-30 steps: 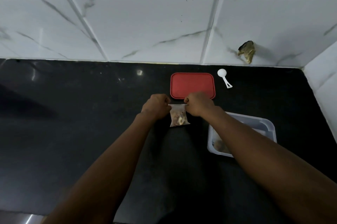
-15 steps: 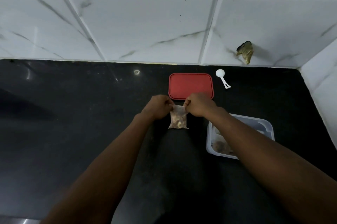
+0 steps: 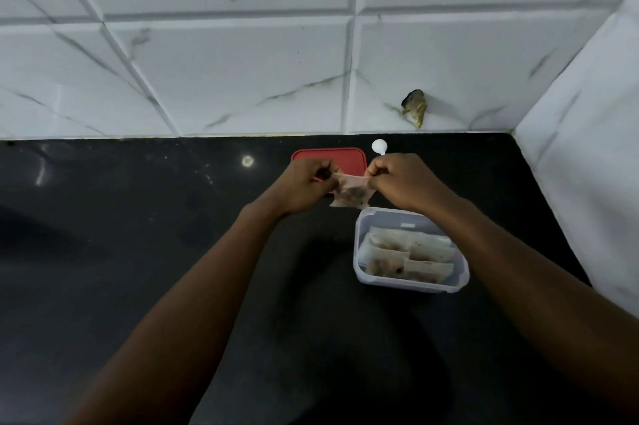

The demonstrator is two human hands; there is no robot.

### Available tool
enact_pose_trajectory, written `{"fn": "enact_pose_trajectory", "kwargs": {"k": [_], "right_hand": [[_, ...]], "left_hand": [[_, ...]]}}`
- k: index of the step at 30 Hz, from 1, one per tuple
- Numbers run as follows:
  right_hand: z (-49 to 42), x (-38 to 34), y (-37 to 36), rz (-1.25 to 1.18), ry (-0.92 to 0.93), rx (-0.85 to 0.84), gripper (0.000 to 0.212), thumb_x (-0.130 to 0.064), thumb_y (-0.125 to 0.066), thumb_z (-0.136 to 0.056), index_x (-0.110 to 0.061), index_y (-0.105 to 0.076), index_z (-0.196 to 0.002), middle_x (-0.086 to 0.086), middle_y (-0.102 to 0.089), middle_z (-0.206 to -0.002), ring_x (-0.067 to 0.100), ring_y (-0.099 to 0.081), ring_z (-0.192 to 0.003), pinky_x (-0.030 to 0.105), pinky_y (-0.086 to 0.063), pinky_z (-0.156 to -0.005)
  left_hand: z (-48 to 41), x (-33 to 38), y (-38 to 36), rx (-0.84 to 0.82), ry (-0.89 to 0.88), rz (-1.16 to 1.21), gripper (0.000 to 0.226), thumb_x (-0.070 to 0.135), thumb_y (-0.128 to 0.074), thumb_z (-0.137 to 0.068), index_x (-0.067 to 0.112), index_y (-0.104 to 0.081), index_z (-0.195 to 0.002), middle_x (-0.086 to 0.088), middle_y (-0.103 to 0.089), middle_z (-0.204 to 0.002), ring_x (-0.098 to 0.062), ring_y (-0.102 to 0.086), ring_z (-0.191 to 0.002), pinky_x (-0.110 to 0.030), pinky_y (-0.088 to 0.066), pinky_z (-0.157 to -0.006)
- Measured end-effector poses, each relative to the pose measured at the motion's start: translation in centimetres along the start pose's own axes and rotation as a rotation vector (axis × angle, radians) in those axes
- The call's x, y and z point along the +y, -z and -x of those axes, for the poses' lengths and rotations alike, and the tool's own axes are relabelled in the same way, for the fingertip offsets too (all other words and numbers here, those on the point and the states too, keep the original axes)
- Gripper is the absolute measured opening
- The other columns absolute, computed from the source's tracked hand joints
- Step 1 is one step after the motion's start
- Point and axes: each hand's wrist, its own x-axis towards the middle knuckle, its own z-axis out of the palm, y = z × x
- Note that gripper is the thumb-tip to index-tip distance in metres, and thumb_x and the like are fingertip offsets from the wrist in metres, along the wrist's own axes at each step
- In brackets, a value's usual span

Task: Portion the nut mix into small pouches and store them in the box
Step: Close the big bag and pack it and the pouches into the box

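A small clear pouch (image 3: 351, 196) with nut mix in its lower half hangs above the black counter. My left hand (image 3: 301, 187) pinches its top left corner and my right hand (image 3: 403, 182) pinches its top right corner. Just below and right of the pouch stands a clear plastic box (image 3: 411, 281) holding several filled pouches (image 3: 408, 255). The red lid (image 3: 332, 160) lies flat behind my hands, partly hidden by them.
A white scoop (image 3: 379, 146) lies behind my right hand near the wall. White marble-look tiles rise at the back and on the right side. A brownish lump (image 3: 415, 106) sticks to the back wall. The black counter (image 3: 138, 251) stretches left.
Both hands and the pouch have shifted slightly to the right and back, nearer the box. The view tilted, so the box's contents now show.
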Motion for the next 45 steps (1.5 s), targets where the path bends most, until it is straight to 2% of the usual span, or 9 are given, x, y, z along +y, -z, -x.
{"fn": "enact_pose_trajectory", "kwargs": {"k": [4, 12, 21, 24, 27, 30, 36, 41, 45], "right_hand": [[3.6, 2.4, 2.9, -0.121, -0.052, 0.025, 0.016, -0.016, -0.062, -0.092, -0.024, -0.073, -0.083, -0.006, -0.071, -0.084, 0.012, -0.068, -0.077, 0.032, -0.057, -0.073], [8.4, 5.8, 3.2, -0.143, -0.135, -0.052, 0.014, -0.008, -0.062, -0.092, -0.014, -0.074, -0.087, 0.001, -0.075, -0.078, 0.010, -0.074, -0.068, 0.028, -0.063, -0.065], [8.4, 7.3, -1.0, 0.034, -0.054, -0.157, 0.010, -0.018, -0.068, -0.091, -0.025, -0.074, -0.094, -0.013, -0.072, -0.088, 0.001, -0.068, -0.084, 0.030, -0.058, -0.085], [8.4, 7.2, -1.6, 0.183, -0.031, -0.193, 0.012, -0.029, -0.070, -0.091, -0.030, -0.074, -0.101, -0.013, -0.072, -0.095, 0.002, -0.066, -0.090, 0.027, -0.056, -0.082], [8.6, 6.8, -1.6, 0.338, 0.009, -0.185, 0.014, -0.036, -0.067, -0.093, -0.035, -0.075, -0.104, -0.015, -0.070, -0.101, 0.005, -0.063, -0.094, 0.024, -0.049, -0.074], [8.6, 6.7, -1.7, 0.375, -0.001, -0.102, 0.016, -0.035, -0.068, -0.091, -0.037, -0.075, -0.105, -0.018, -0.069, -0.099, 0.002, -0.061, -0.094, 0.024, -0.044, -0.071], [9.2, 7.1, -1.9, 0.275, 0.005, -0.115, 0.032, -0.055, -0.073, -0.082, -0.041, -0.073, -0.109, -0.023, -0.059, -0.081, -0.001, -0.058, -0.087, 0.026, -0.050, -0.079], [9.1, 7.3, -2.3, 0.366, 0.039, -0.126, 0.029, -0.053, -0.074, -0.084, -0.038, -0.075, -0.109, -0.018, -0.068, -0.099, 0.001, -0.059, -0.095, 0.023, -0.042, -0.071], [8.5, 6.8, -2.9, 0.439, 0.015, -0.143, 0.029, -0.053, -0.071, -0.086, -0.036, -0.078, -0.109, -0.009, -0.073, -0.107, 0.012, -0.064, -0.102, 0.031, -0.052, -0.085]], "left_hand": [[-0.1, 3.2, -2.2, -0.068, -0.042, 0.055, 0.009, 0.014, -0.069, -0.098, 0.015, -0.072, -0.090, 0.000, -0.074, -0.088, -0.012, -0.071, -0.084, -0.033, -0.056, -0.083], [1.1, 5.4, -6.7, -0.195, -0.052, 0.023, 0.006, 0.012, -0.070, -0.097, 0.014, -0.075, -0.100, 0.006, -0.075, -0.093, -0.003, -0.070, -0.085, -0.018, -0.056, -0.082], [2.8, 3.6, -7.8, -0.288, -0.033, -0.247, 0.009, 0.018, -0.070, -0.096, 0.014, -0.076, -0.101, 0.008, -0.072, -0.098, 0.003, -0.061, -0.071, -0.010, -0.044, -0.067], [3.0, 3.1, -8.1, -0.320, -0.002, -0.351, 0.010, 0.024, -0.070, -0.095, 0.021, -0.075, -0.103, 0.008, -0.073, -0.106, 0.002, -0.058, -0.073, -0.026, -0.049, -0.076], [3.2, 3.3, -8.6, -0.329, 0.037, -0.423, 0.014, 0.026, -0.068, -0.096, 0.026, -0.075, -0.108, 0.008, -0.071, -0.111, 0.001, -0.055, -0.075, -0.027, -0.044, -0.076], [3.2, 3.4, -8.6, -0.321, 0.024, -0.460, 0.020, 0.033, -0.069, -0.095, 0.030, -0.074, -0.113, 0.009, -0.071, -0.115, -0.009, -0.064, -0.096, -0.031, -0.049, -0.080], [3.6, 3.0, -9.1, -0.276, -0.008, -0.520, 0.033, 0.049, -0.075, -0.088, 0.030, -0.076, -0.115, 0.009, -0.076, -0.110, -0.011, -0.067, -0.101, -0.034, -0.050, -0.093], [3.3, 3.0, -9.9, -0.284, -0.002, -0.590, 0.035, 0.055, -0.071, -0.089, 0.030, -0.077, -0.114, 0.008, -0.075, -0.111, -0.013, -0.066, -0.104, -0.039, -0.045, -0.102], [3.0, 3.0, -10.6, -0.294, 0.013, -0.647, 0.035, 0.056, -0.068, -0.091, 0.032, -0.077, -0.114, 0.006, -0.075, -0.111, -0.016, -0.066, -0.107, -0.043, -0.045, -0.104]]}}
